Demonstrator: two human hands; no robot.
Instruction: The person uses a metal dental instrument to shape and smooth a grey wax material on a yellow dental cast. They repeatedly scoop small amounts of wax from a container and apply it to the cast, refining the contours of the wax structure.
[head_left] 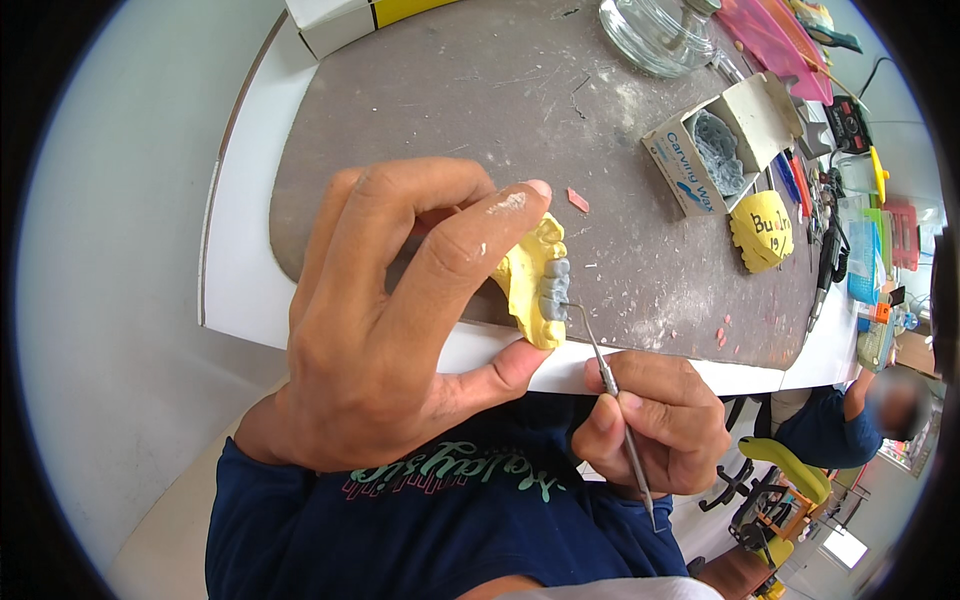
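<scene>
My left hand (400, 300) grips a yellow dental cast (524, 285) near the table's front edge, fingers over its far end and thumb at its near end. Grey wax teeth (555, 285) run along the cast's right side. Pinched in my right hand (660, 415) is a thin metal dental carver (625, 430), held like a pen. Its bent upper tip meets or nearly meets the grey wax; whether they touch I cannot tell. The carver's other hooked end points down toward my shirt. Part of the cast is hidden behind my left fingers.
An opened carton (690, 170) holds grey wax at the right, beside another yellow cast piece (762, 232). A glass jar (660, 35) and pink tray (775, 40) stand farther back. Pink scraps (577, 200) lie on the brown mat (430, 100). A person (835, 425) sits at far right.
</scene>
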